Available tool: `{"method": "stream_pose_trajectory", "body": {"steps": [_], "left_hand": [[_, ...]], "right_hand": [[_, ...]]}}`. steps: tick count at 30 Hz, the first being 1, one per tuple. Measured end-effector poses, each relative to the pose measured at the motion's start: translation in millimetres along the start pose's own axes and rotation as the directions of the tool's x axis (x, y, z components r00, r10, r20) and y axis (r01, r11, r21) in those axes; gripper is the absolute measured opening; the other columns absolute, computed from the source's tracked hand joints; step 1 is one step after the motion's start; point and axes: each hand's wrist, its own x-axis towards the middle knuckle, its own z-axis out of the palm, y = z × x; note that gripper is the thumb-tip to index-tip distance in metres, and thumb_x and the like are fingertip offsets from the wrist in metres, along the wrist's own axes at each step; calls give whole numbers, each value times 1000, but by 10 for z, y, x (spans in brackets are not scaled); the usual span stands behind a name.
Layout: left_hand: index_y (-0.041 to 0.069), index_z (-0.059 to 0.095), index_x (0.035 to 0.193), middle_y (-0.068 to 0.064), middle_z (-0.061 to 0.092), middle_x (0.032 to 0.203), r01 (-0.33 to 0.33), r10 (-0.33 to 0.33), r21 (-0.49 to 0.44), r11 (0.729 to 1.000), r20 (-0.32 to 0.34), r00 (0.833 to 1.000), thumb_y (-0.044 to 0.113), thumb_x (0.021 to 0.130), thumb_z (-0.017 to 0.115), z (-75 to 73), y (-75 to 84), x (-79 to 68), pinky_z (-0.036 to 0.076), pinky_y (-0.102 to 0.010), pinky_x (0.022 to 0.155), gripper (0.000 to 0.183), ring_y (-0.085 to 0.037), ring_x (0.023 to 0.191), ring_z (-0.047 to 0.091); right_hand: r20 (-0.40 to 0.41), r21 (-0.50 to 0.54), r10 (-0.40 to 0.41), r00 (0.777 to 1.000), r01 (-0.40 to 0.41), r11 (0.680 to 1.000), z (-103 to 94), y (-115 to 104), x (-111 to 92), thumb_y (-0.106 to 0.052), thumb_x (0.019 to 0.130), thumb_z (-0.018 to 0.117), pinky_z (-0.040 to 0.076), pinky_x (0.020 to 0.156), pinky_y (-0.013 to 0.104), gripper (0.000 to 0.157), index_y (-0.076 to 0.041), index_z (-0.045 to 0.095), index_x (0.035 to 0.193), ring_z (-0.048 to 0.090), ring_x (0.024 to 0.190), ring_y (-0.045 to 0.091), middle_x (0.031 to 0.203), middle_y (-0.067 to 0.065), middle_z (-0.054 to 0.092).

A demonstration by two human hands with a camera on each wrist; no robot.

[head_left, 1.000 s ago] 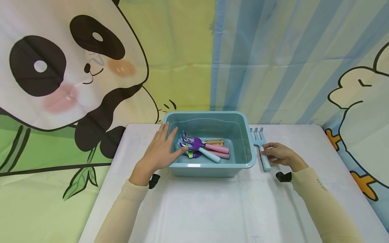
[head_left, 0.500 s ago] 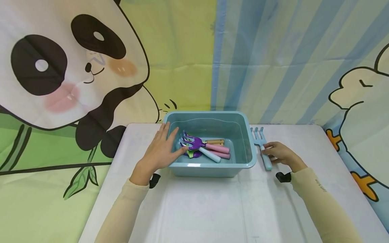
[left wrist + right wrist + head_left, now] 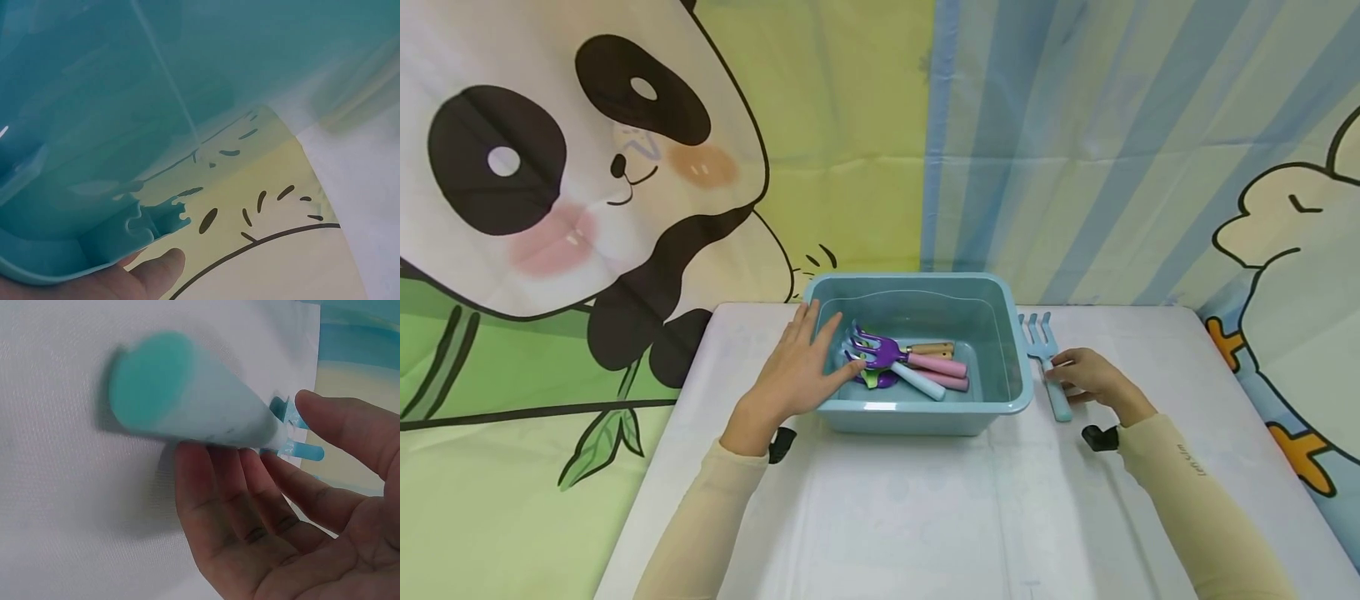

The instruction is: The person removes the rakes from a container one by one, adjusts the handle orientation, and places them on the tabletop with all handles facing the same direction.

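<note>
A light-blue hand fork (image 3: 1054, 379) lies on the table beside a blue plastic bin (image 3: 917, 408), its tines pointing away. My right hand (image 3: 1093, 377) is at its handle (image 3: 206, 403); in the right wrist view several fingers (image 3: 194, 465) touch the handle's side, while the thumb (image 3: 331, 415) appears apart from it. My left hand (image 3: 797, 367) rests at the bin's left rim with straight, spread fingers. In the left wrist view a fingertip (image 3: 165, 265) shows under the bin's rim. Inside the bin lie a purple hand fork (image 3: 880, 353), pink handles (image 3: 936, 365) and a light-blue handle (image 3: 919, 382).
Wooden handles (image 3: 931, 348) and a green piece (image 3: 871, 380) are also in the bin, partly covered. A white cloth covers the table (image 3: 910, 517). Behind it hangs a printed curtain (image 3: 850, 150) with a panda. Black wrist mounts (image 3: 1101, 437) sit at both wrists.
The light-blue hand fork's handle end has shifted very slightly to the right beside my right hand. My left hand and the bin stay in place.
</note>
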Motion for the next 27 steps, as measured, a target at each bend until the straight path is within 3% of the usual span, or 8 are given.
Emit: {"method": "stream_pose_trajectory", "body": {"steps": [18, 27], "left_hand": [[12, 25, 160, -19, 1, 166, -12, 12, -10, 1000, -19, 1000, 78, 92, 38, 2, -7, -17, 7, -51, 119, 95, -34, 151, -7], [14, 23, 161, -17, -1, 166, -4, 4, -7, 1000, -1, 1000, 77, 92, 39, 2, -8, -1, 5, -50, 119, 95, -31, 151, -11]], "right_hand": [[-29, -3, -6, 1000, 6, 1000, -10, -4, -26, -18, 101, 59, 53, 89, 53, 50, 13, 42, 137, 60, 109, 40, 128, 31, 52], [-54, 27, -126, 991, 127, 992, -125, -232, -193, -22, 103, 57, 52, 92, 52, 54, 13, 39, 140, 52, 120, 48, 135, 32, 48]]}}
